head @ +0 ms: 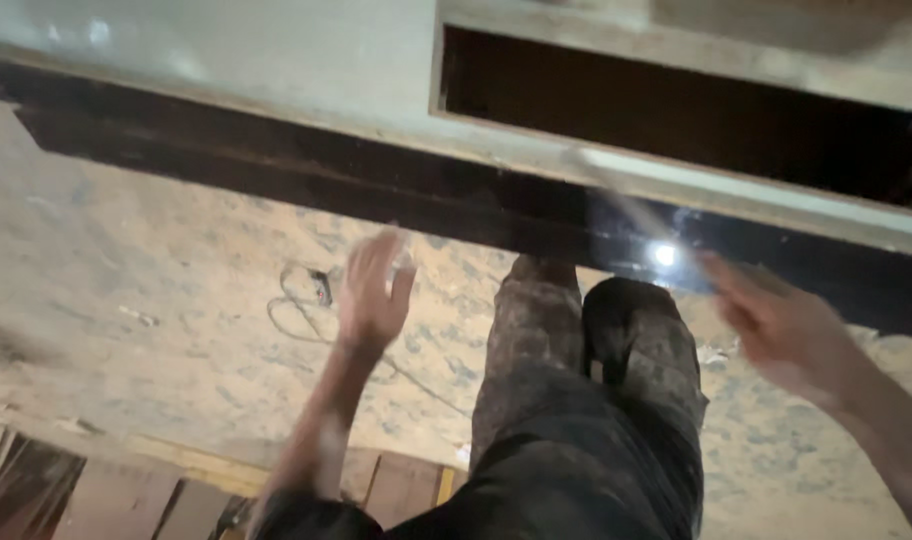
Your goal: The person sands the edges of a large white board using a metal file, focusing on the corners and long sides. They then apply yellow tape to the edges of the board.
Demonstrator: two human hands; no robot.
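Dark beam (396,190): both blurred hands seemingly near.

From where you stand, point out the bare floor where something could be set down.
Bare dusty floor lies left of the left hand, between the dark beam and the wooden boards. A cable crosses it beside that hand. A smaller patch shows under the right hand. The legs crowd the middle.

The light is dim and warm, yellowish-brown all over. A small white glare spot (664,254) shines on the glossy dark beam (276,170) — the brightest point in view. Both hands smear with motion blur — the right hand (776,320) worst, the left hand (371,295) softer. The whole frame is soft, the corners murky.
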